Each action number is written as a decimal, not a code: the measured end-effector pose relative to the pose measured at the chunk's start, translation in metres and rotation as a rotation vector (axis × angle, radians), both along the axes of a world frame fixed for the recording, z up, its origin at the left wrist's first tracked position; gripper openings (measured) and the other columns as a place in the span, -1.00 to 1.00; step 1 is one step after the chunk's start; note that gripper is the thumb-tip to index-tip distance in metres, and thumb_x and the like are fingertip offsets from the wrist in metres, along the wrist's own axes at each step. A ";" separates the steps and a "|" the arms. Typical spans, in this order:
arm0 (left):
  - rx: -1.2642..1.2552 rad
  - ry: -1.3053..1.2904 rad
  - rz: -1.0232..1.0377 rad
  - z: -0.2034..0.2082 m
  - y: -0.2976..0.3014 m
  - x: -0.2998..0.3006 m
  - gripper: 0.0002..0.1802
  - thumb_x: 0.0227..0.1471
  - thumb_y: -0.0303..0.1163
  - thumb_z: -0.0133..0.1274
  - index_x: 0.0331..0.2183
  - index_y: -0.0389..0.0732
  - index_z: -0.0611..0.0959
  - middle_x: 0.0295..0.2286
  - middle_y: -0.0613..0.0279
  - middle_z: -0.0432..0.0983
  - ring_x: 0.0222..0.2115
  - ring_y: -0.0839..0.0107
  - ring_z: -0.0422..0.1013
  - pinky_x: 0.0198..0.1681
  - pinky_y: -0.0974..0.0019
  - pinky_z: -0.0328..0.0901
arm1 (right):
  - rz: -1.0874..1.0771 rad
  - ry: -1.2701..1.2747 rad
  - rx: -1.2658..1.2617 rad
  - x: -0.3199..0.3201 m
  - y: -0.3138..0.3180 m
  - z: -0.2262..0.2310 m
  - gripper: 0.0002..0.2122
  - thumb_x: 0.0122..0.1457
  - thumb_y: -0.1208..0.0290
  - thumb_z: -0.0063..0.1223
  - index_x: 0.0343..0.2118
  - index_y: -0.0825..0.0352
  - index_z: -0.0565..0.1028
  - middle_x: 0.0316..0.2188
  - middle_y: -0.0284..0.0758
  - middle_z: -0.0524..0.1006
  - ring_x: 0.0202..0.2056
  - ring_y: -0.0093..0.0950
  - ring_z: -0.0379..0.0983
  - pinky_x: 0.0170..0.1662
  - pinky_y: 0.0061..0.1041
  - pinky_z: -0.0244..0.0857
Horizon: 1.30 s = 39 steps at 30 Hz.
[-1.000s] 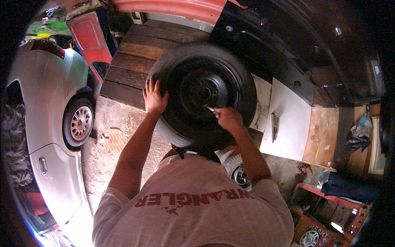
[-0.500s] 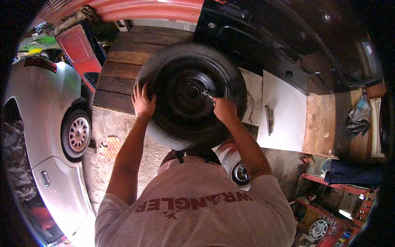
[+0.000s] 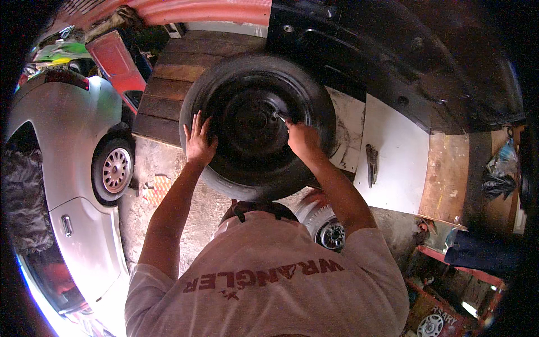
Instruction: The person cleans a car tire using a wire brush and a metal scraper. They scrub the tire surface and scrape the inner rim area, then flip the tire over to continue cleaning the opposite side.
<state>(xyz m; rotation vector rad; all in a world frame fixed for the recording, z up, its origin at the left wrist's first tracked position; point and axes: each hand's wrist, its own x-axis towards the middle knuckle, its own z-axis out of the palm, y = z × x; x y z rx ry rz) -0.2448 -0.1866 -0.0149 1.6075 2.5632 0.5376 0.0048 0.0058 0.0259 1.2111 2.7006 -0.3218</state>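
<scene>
A large black tyre (image 3: 252, 182) lies flat on a plank bench, around a dark steel wheel (image 3: 247, 115) with a recessed hub. My left hand (image 3: 200, 143) rests on the tyre's left sidewall, its fingers spread and nothing in them. My right hand (image 3: 303, 139) is closed around the handle of a slim hand tool (image 3: 279, 116) with a pale metal tip. That tip meets the wheel near the bolt holes, right of the hub. The fist hides the handle, so the tool's exact kind cannot be made out.
A wrench-like tool (image 3: 371, 165) lies on a white board (image 3: 396, 149) to the right. A silver car (image 3: 84, 168) stands at the left. Black body panels (image 3: 387, 56) fill the far right. Another wheel (image 3: 331, 233) sits below my right arm.
The view has shifted slightly. My left hand stays on the sidewall, and my right hand still holds the tool's tip at nearly the same spot on the wheel.
</scene>
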 end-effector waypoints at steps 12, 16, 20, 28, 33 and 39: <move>-0.015 -0.069 0.094 -0.015 -0.004 0.021 -0.25 -0.04 -0.19 0.08 0.16 -0.16 0.21 0.22 0.08 -0.06 0.25 0.18 -0.13 0.29 0.00 -0.29 | -0.002 0.142 -0.254 0.021 0.009 -0.003 -0.65 0.16 0.37 -0.11 0.03 0.24 0.41 -0.31 -0.09 0.55 -0.30 -0.11 0.50 -0.24 -0.15 0.37; 0.005 -0.037 0.154 -0.015 -0.001 0.025 -0.27 -0.03 -0.18 0.06 0.15 -0.15 0.22 0.23 0.08 -0.07 0.26 0.16 -0.16 0.29 -0.02 -0.31 | 0.045 0.005 -0.090 -0.001 0.032 -0.014 -0.70 0.20 0.32 -0.13 -0.03 0.22 0.46 -0.30 -0.10 0.54 -0.28 -0.13 0.51 -0.20 -0.15 0.36; -0.007 0.012 0.289 -0.015 0.001 0.028 -0.29 -0.01 -0.15 0.03 0.15 -0.13 0.23 0.23 0.08 -0.07 0.27 0.15 -0.20 0.28 -0.07 -0.33 | -0.017 0.036 -0.123 0.000 0.011 -0.013 -0.66 0.19 0.34 -0.15 0.03 0.26 0.38 -0.36 -0.06 0.54 -0.30 -0.11 0.50 -0.26 -0.15 0.38; 0.027 0.003 0.316 -0.029 -0.003 0.022 -0.32 0.03 -0.14 -0.03 0.15 -0.13 0.23 0.23 0.11 -0.06 0.27 0.18 -0.20 0.28 -0.09 -0.35 | 0.049 0.050 -0.190 0.028 -0.024 -0.010 -0.66 0.20 0.33 -0.18 0.01 0.30 0.37 -0.44 -0.01 0.53 -0.36 -0.06 0.50 -0.32 -0.08 0.35; -0.007 -0.019 0.309 -0.026 0.000 0.021 -0.35 0.05 -0.13 -0.05 0.15 -0.13 0.24 0.22 0.14 -0.04 0.27 0.18 -0.19 0.27 -0.09 -0.35 | 0.016 0.121 -0.104 0.002 0.022 -0.020 -0.69 0.22 0.33 -0.19 -0.01 0.31 0.39 -0.45 -0.05 0.54 -0.37 -0.07 0.50 -0.33 -0.12 0.36; 0.031 0.005 0.392 -0.029 -0.003 0.022 -0.38 0.06 -0.10 -0.08 0.13 -0.08 0.27 0.22 0.15 -0.03 0.27 0.14 -0.19 0.27 -0.13 -0.35 | 0.108 -0.031 -0.163 0.018 -0.003 -0.010 -0.65 0.22 0.33 -0.18 0.05 0.32 0.34 -0.43 -0.04 0.54 -0.38 -0.07 0.50 -0.31 -0.12 0.36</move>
